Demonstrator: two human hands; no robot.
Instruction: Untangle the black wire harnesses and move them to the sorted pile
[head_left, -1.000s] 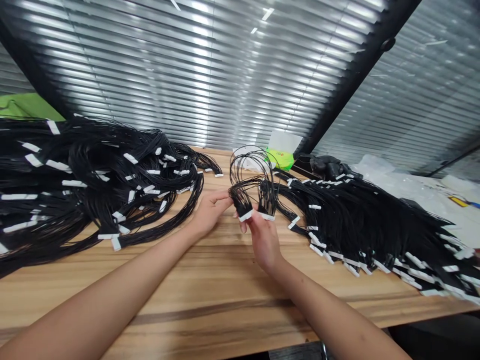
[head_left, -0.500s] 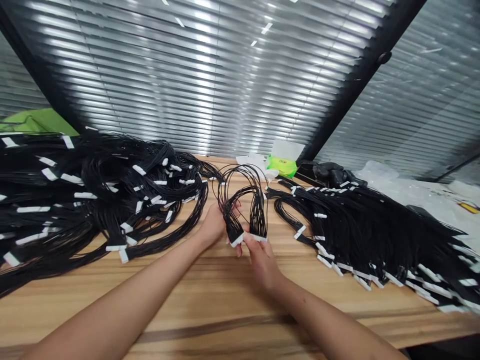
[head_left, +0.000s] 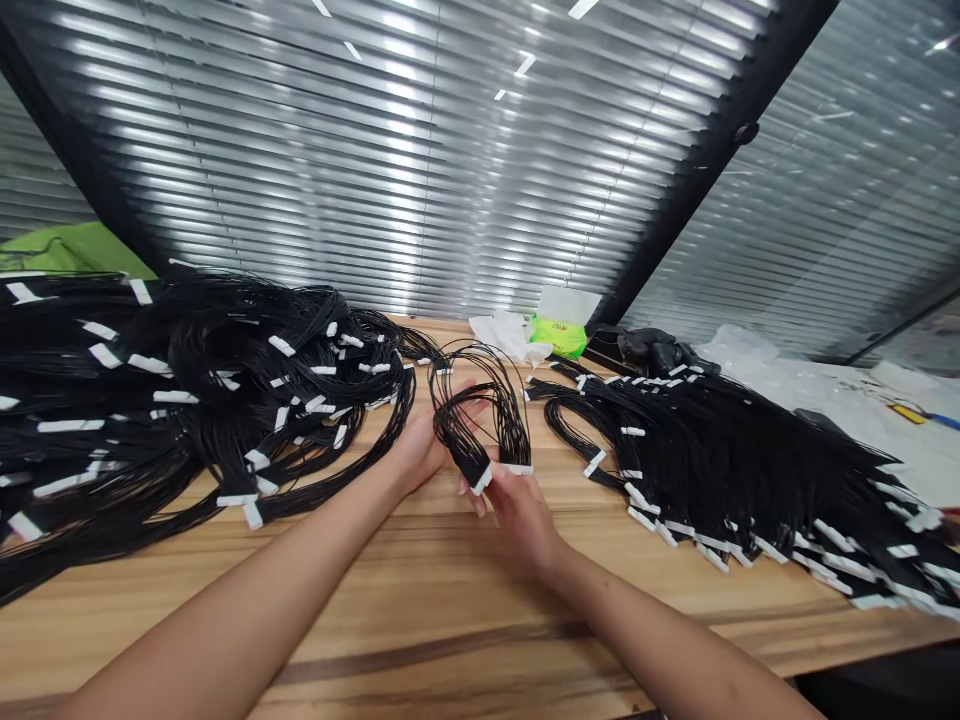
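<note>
Your left hand [head_left: 416, 450] and right hand [head_left: 517, 515] hold a looped black wire harness [head_left: 476, 420] with flat white plastic connectors [head_left: 481, 479]; black harness heaps [head_left: 225, 370] flank them on the striped wooden table [head_left: 375, 590].

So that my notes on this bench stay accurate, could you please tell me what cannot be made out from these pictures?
All in the head view:
The left hand's fingers: hidden behind the wire bundle.
The white connectors' contacts: too small to see.
The left wire pile: cut off by the left edge.
The right wire pile: cut off by the right edge.
The green packet's print: too small to read.
The dark heap behind that pile: too dark to identify.
</note>
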